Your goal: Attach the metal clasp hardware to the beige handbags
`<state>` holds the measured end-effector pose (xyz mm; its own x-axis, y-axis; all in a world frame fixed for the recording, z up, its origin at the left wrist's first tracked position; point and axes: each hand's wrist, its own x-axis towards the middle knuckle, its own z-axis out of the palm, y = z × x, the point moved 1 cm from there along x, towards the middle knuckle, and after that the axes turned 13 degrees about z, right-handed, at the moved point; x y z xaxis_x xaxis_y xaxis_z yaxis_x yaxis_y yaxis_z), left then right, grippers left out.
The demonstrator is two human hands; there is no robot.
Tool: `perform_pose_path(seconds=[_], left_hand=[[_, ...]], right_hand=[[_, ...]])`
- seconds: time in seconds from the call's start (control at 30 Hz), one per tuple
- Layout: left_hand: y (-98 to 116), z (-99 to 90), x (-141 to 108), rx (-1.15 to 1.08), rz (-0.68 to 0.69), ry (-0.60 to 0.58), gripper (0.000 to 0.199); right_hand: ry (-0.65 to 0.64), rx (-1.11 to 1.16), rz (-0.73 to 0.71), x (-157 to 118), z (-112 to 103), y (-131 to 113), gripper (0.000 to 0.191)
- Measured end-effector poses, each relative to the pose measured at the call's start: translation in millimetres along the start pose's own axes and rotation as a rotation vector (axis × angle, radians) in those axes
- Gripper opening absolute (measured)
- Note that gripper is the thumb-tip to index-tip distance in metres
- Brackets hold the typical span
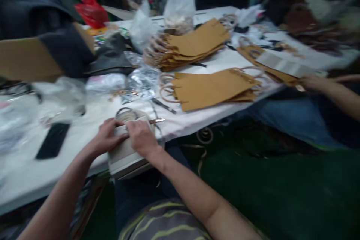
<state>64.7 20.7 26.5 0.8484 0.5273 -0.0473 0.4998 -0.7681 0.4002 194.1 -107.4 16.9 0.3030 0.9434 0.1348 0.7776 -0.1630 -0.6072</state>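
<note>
A pale beige bag piece rests at the table's edge above my lap, with a dark looped strap at its far side. My left hand is on its left part, thumb and fingers pinched on the piece. Beside it, my right hand is curled over the same piece. From the right hand sticks out a slim tool with a brown handle and a metal tip, pointing right. The two hands nearly touch. Fine detail between the fingertips is blurred.
Brown bag panels with handles lie right of centre, and another stack lies behind. A black phone is at the left. Plastic bags and a black strip lie ahead. At the right, another person's hand holds a panel.
</note>
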Motion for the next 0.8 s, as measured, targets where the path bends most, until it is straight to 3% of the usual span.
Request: perform_pose_path(seconds=[0.07, 0.13, 0.3, 0.4, 0.53, 0.8], left_hand=[[-15.6, -7.2, -28.1, -0.048, -0.067, 0.064, 0.049], [-22.9, -3.0, -35.0, -0.099, -0.095, 0.087, 0.055], [-25.1, 10.0, -31.6, -0.149, -0.101, 0.119, 0.060], [-27.2, 12.7, -36.0, -0.153, -0.075, 0.134, 0.060], [-29.0, 14.3, -41.0, -0.181, -0.075, 0.168, 0.063], [-29.2, 8.5, -45.0, -0.248, -0.041, 0.127, 0.067]], right_hand=[[0.050, 0.040, -0.008, 2.4, 10.8, 4.3, 0.021], [0.062, 0.150, -0.006, 5.4, 14.2, 9.9, 0.017], [-0.131, 0.452, 0.047, 28.7, -23.6, 16.0, 0.009], [-0.265, 0.343, 0.002, 52.6, -48.1, 12.7, 0.007], [-0.515, 0.205, -0.025, 71.1, -49.4, 8.9, 0.011], [-0.531, 0.049, -0.065, 77.0, -33.8, 8.9, 0.017]])
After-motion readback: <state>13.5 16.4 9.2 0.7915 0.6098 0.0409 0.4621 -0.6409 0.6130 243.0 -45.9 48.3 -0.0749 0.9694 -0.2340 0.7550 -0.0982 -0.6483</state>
